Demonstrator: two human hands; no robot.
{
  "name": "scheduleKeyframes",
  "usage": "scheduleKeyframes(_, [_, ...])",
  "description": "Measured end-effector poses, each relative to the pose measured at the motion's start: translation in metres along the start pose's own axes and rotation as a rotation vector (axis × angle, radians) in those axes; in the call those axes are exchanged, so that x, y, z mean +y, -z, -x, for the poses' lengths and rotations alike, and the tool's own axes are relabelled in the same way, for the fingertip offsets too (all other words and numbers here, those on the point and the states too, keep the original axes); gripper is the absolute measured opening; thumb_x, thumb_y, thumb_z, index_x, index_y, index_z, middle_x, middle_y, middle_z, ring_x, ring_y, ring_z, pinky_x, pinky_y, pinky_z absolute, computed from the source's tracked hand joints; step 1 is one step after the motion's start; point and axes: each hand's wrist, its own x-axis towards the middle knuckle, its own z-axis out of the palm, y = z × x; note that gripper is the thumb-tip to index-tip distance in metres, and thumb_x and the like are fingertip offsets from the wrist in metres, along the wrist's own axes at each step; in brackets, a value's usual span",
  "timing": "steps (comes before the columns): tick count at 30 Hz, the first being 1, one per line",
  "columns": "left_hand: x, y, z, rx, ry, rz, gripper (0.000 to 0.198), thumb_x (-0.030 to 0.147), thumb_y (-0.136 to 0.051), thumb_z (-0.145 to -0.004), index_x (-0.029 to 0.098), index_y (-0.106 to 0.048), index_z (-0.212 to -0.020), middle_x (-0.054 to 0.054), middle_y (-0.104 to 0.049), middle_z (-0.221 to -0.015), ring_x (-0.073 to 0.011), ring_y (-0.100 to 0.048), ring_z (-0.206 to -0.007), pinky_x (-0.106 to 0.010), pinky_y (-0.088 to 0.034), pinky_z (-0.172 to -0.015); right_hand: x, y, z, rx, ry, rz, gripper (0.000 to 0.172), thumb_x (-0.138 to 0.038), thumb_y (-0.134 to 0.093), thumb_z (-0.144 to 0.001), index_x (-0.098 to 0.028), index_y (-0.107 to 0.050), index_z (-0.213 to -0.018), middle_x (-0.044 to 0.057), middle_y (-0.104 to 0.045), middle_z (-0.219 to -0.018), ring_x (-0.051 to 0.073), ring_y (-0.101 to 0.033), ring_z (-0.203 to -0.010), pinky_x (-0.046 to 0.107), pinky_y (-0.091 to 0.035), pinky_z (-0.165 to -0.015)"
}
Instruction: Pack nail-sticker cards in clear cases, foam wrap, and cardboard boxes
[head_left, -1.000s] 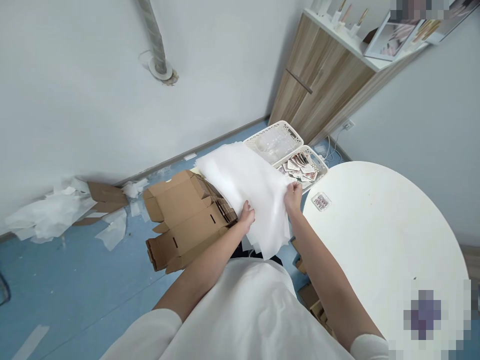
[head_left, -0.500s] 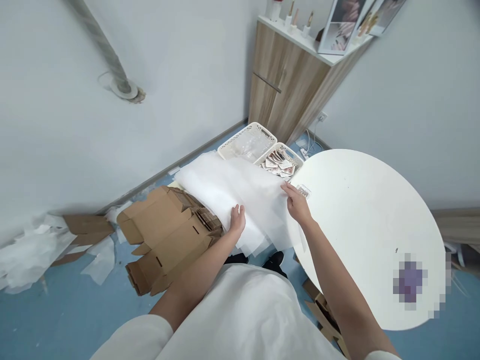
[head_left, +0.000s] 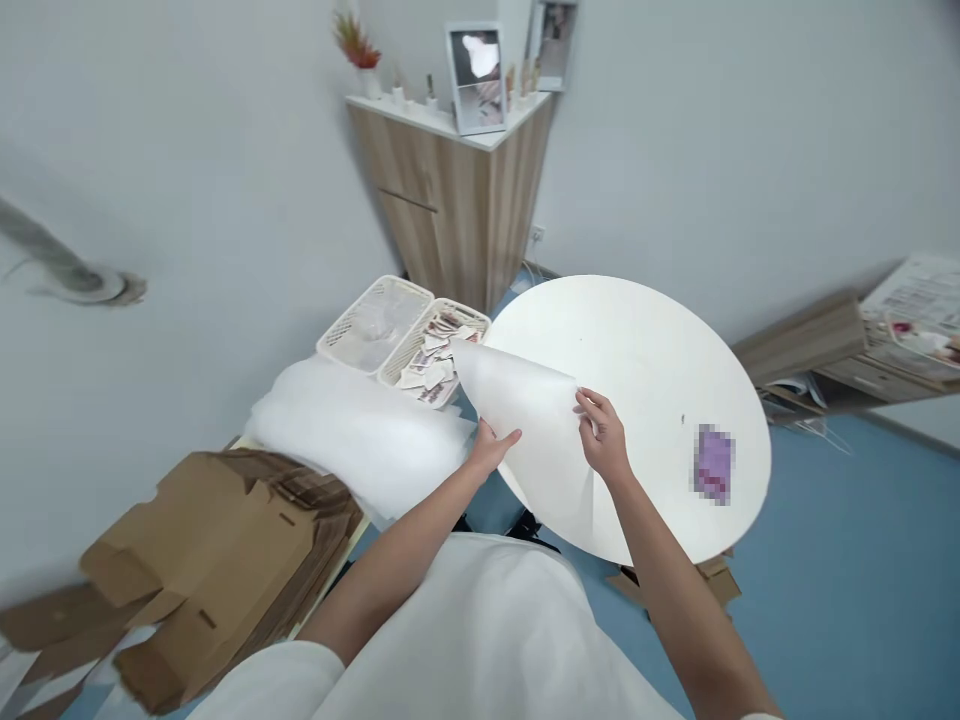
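Observation:
A thin white packing foam sheet is held up between my two hands, over the left part of the round white table. At the sheet's lower left edge is my left hand, its thumb on top and its fingers partly hidden. My right hand pinches the sheet's right edge between thumb and fingers. To the left lies a pile of similar white foam sheets.
Flattened cardboard boxes are stacked at the left. Two white baskets stand behind the foam pile: one basket with clear bags, another with printed cards. A blurred purple item lies on the table. A wooden cabinet fills the corner.
The view has swung right. One sheet has come off the foam pile, and both hands have carried it right, over the table's edge. My left hand has closed on it.

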Motion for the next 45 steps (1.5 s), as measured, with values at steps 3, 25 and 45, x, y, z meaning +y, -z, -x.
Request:
scheduleKeyframes(3, [-0.005,-0.046,-0.006,-0.165,-0.009,-0.034,0.068,0.026,-0.063,-0.071,0.018,-0.025,-0.127,-0.011,-0.060,-0.104,-0.0178,-0.058,-0.092,-0.033,-0.043,-0.084,0.032,0.038,0.025,0.127,-0.139,-0.011,0.038,-0.019,-0.041,-0.078,-0.028,-0.052,-0.113,0.007,-0.046,-0.116,0.018,-0.053,-0.098,0.039,-0.045,-0.083])
scheduleKeyframes(25, [-0.022,-0.129,0.008,-0.266,-0.416,-1.023,0.056,0.028,-0.050,-0.076,0.023,-0.032,-0.129,-0.008,-0.028,-0.139,-0.0242,-0.018,-0.130,-0.040,-0.014,-0.105,0.148,0.067,0.117,-0.259,-0.444,0.466,0.068,-0.031,-0.049,-0.074,-0.020,-0.019,-0.134,0.008,-0.003,-0.145,0.027,0.000,-0.132,0.048,-0.014,-0.104])
scheduleKeyframes(45, [-0.036,-0.126,-0.011,-0.455,-0.542,-1.582,0.062,0.041,-0.039,-0.082,0.020,-0.017,-0.136,-0.008,-0.013,-0.144,-0.0273,-0.002,-0.132,-0.051,-0.014,-0.101,0.166,0.045,0.080,-0.511,-0.405,0.629,0.063,-0.040,-0.038,-0.082,-0.018,-0.013,-0.136,0.009,-0.004,-0.145,0.027,-0.001,-0.132,0.052,-0.006,-0.102])
